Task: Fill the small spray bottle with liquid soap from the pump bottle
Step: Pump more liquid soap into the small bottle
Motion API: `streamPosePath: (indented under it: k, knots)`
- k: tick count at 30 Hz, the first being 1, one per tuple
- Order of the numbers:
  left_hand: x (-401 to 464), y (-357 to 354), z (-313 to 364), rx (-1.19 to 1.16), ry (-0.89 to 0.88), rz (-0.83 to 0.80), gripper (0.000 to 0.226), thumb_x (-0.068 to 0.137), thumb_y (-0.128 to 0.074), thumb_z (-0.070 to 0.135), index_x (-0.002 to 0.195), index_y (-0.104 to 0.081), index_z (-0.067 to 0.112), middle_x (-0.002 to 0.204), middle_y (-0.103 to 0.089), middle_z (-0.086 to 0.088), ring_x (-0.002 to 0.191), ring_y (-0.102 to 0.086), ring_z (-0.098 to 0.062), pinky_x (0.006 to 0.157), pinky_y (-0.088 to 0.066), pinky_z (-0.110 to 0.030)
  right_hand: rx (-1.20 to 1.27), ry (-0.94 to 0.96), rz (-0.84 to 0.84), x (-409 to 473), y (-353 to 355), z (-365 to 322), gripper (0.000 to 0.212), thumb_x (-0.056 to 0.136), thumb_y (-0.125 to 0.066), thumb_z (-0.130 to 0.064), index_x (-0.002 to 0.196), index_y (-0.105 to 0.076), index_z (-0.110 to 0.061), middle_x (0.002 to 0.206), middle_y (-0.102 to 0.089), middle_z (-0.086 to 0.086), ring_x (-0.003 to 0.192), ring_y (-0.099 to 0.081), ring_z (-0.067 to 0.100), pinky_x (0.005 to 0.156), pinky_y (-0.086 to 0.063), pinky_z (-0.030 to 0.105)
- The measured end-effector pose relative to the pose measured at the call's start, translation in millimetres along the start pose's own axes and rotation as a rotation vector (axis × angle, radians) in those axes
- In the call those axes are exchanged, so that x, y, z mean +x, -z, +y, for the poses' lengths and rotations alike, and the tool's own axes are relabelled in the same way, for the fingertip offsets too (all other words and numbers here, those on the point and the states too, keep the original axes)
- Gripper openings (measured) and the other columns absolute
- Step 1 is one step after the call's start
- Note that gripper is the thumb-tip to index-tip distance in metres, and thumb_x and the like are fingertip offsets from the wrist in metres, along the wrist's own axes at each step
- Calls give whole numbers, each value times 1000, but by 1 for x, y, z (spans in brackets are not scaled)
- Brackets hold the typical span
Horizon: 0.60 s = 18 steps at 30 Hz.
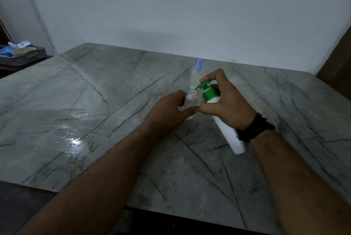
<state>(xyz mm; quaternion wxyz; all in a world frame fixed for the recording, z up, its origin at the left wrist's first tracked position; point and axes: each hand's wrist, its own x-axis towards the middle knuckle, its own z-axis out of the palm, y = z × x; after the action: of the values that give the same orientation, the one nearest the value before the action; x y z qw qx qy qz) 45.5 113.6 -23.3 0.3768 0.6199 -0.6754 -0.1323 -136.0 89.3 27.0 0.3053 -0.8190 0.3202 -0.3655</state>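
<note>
On a grey marble surface (114, 101), the left hand (169, 109) pinches a small uncapped spray bottle (191, 99) upright, while the right hand (226, 101) grips a tilted white pump bottle (226, 130), its green nozzle (201, 85) just above the small bottle's mouth.

Small spray bottle (190, 99): lower body hidden behind left hand (167, 111). Clutter at 10 o'clock (20, 49) too small to identify.
</note>
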Motion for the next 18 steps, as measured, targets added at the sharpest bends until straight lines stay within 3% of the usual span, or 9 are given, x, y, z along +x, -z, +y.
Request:
streamPosePath:
  k: [4,12,18]
  knots:
    - [0,1,-2,4,-5,4,48,80,-65,54,116,-56,25,110,-63,6,91,-56,-6,71,-41,-17,5,9,1,0,-2,0,66,70,-77,-2,126,-46,-20,88,-61,-5,74,-60,16,68,-51,31]
    - [0,1,-1,-4,2,4,48,80,-65,54,116,-56,24,113,-64,4,95,-58,-9,79,-48,-26,12,6,-14,1,0,1,60,71,-77,-1,119,-46,-19,89,-61,-3,74,-60,15,68,-52,32]
    - [-1,1,1,3,-6,5,47,81,-66,53,116,-57,23,111,-64,4,95,-59,-10,82,-50,-28,10,13,18,-1,-1,3,65,69,-77,-4,124,-47,-21,88,-62,-4,74,-61,15,68,-53,31]
